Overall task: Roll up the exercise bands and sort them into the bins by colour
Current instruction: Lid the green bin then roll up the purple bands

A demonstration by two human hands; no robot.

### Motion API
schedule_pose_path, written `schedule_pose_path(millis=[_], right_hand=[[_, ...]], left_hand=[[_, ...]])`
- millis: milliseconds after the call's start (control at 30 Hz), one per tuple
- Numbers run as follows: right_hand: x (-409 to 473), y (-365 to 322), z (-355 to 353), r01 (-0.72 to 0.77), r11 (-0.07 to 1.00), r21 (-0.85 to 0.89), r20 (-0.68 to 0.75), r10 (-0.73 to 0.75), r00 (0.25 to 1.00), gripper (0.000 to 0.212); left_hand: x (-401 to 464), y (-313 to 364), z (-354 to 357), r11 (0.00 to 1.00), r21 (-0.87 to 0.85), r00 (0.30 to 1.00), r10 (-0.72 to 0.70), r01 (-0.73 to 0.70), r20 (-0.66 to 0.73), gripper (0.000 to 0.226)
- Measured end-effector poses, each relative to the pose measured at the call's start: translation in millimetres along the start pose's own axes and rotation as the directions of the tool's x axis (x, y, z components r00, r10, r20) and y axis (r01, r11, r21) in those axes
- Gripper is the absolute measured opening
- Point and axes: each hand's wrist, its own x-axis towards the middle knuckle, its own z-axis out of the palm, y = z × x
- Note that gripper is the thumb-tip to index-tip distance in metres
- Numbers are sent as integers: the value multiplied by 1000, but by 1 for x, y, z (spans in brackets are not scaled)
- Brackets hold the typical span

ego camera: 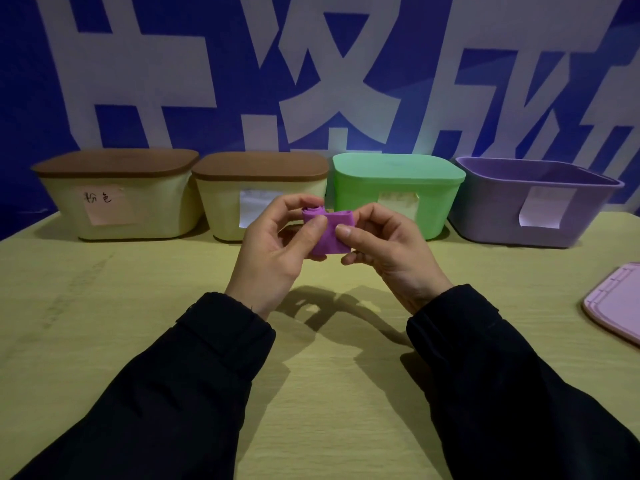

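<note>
Your black sleeves (194, 382) reach over the yellow-green tabletop (104, 306). At centre your left hand (277, 251) and right hand (388, 251) pinch a part-rolled purple exercise band (330, 233), held above the tabletop. Toward 12 o'clock four bins line a blue-and-white lettered wall (207, 81); the purple bin (530, 202) at 2 o'clock stands open, its pink lid (616, 303) at 3.

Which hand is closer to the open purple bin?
Right. The right hand holds the purple band in front of the green bin, next to the purple bin; the left hand is farther left.
</note>
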Motion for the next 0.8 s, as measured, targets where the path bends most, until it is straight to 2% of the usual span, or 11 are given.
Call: schedule_pose_path(millis=[133, 267, 400, 600, 800], right_hand=[[0, -1, -1, -23, 999, 24, 8, 23, 1000, 21], [-1, -1, 2, -41, 996, 78, -27, 43, 999, 22], [-1, -1, 1, -5, 998, 66, -130, 14, 991, 16], [1, 3, 0, -26, 1000, -12, -149, 24, 989, 23], [-2, 1, 2, -126, 990, 64, -68, 130, 989, 33]], left_hand=[[0, 2, 0, 999, 33, 1000, -15, 15, -20, 28], [0, 5, -1, 998, -26, 997, -61, 60, -42, 36], [-1, 5, 1, 998, -38, 999, -50, 50, 2, 31], [0, -1, -2, 999, -20, 994, -44, 46, 98, 35], [0, -5, -1, 966, -219, 983, -103, 135, 153, 32]])
